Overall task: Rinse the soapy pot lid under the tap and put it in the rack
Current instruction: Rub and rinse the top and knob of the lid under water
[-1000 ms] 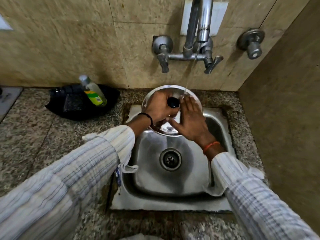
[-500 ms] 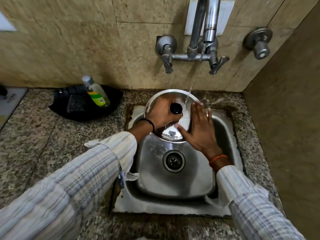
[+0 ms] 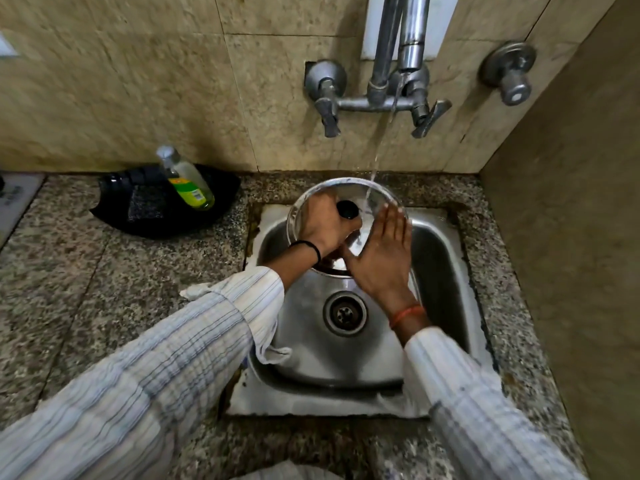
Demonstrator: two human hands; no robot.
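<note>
A round steel pot lid [image 3: 377, 199] with a black knob [image 3: 347, 209] is held tilted over the back of the steel sink [image 3: 446, 268]. My left hand [image 3: 325, 226] grips the lid at the knob. My right hand [image 3: 384, 258] lies flat with spread fingers against the lid's right side. A thin stream of water [image 3: 382, 140] falls from the tap spout [image 3: 410, 36] onto the lid's upper right part. No rack is in view.
A black tray [image 3: 145, 209] with a green-labelled soap bottle [image 3: 185, 180] and a scrub pad sits on the granite counter [image 3: 86, 289] left of the sink. Tap handles [image 3: 329, 116] and a wall valve [image 3: 509, 74] stick out above. A side wall closes the right.
My right hand has slid from the lid's middle to its right side while the left hand keeps its grip at the knob. The camera has shifted slightly.
</note>
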